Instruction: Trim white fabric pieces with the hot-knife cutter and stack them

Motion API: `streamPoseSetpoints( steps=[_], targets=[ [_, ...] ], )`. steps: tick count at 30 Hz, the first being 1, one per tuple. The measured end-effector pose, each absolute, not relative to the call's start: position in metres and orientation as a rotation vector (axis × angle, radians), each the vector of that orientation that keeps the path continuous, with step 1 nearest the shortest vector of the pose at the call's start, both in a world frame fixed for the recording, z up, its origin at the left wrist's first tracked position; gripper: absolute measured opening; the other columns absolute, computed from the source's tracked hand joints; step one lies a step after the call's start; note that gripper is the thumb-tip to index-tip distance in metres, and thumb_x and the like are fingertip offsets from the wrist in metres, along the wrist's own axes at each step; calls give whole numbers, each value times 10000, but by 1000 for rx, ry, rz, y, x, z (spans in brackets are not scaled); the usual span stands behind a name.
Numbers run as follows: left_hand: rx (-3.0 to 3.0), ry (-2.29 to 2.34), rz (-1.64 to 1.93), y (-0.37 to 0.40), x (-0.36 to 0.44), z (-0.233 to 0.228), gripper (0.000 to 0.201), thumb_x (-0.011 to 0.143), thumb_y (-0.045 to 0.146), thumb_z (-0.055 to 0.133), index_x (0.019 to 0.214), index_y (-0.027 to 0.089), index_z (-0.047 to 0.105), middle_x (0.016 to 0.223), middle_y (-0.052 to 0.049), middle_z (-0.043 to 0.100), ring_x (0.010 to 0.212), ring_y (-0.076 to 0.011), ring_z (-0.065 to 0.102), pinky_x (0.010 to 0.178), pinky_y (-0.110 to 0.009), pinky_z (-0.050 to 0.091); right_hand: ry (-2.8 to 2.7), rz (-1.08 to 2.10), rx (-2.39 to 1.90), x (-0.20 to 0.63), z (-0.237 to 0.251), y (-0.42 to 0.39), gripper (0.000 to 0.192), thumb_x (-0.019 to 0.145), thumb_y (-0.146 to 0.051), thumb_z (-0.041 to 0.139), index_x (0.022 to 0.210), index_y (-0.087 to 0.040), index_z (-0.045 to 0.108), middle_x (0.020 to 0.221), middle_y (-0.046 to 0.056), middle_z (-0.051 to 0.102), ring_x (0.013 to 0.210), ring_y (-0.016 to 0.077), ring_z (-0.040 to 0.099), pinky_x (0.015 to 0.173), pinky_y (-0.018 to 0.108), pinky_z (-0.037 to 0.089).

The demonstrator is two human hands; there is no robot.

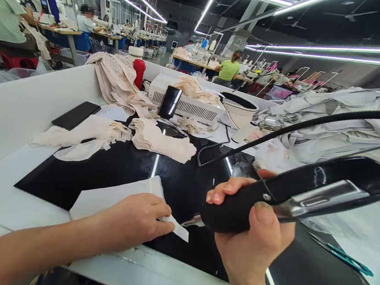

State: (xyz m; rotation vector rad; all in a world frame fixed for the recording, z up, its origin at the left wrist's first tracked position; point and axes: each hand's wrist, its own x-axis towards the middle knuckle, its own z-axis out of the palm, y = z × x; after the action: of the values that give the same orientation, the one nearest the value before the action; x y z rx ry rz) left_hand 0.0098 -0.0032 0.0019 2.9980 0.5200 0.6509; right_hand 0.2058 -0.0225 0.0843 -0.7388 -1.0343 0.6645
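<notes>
My right hand (pixel 258 234) is wrapped round a black hand-held tool (pixel 309 185) with a silver lever and a cable. The tool's metal tip (pixel 194 221) points down-left, close beside a white strip end. My left hand (pixel 142 222) is closed, thumb and forefinger together at the edge of a folded white piece of cloth (pixel 114 195), which lies partly under the hand. Whether this piece is fabric or paper-backed I cannot tell. Beneath both hands lies a glossy black board (pixel 103 173). Past them sits a stack of cream fabric pieces (pixel 162 141).
Teal-handled scissors (pixel 345 258) lie at right. A phone (pixel 75 114) lies at left; another phone (pixel 170 102) leans on a white vented box (pixel 188 98). More cream pieces (pixel 86 137) and a large pile of white pieces (pixel 345 115) lie around. Co-workers sit at sewing machines beyond.
</notes>
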Motion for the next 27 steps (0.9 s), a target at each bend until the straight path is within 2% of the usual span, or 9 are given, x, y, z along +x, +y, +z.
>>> streamPoseSetpoints(
  steps=[7, 21, 27],
  targets=[
    [2998, 506, 688, -4, 12, 3, 131, 1087, 86, 593, 1100, 155, 703, 1043, -84, 705, 962, -223, 701, 893, -337, 581, -1049, 643, -710, 195, 76, -12, 394, 847, -457, 880, 1135, -304, 659, 751, -71, 673, 542, 157, 653, 532, 307, 580],
    [2970, 550, 651, -5, 10, 3, 175, 1078, 64, 557, 1096, 187, 681, 1064, -84, 692, 975, -210, 693, 887, -318, 582, -1076, 651, -746, 198, 80, -17, 371, 863, -437, 855, 1142, -305, 650, 767, -58, 673, 553, 178, 668, 535, 341, 583],
    [2996, 544, 602, -6, 9, 8, 168, 1065, 48, 571, 1069, 167, 690, 1087, -95, 707, 982, -221, 695, 907, -331, 586, -1046, 655, -768, 211, 84, -27, 378, 825, -484, 890, 1084, -310, 676, 760, -57, 667, 554, 173, 654, 538, 341, 584]
  ],
)
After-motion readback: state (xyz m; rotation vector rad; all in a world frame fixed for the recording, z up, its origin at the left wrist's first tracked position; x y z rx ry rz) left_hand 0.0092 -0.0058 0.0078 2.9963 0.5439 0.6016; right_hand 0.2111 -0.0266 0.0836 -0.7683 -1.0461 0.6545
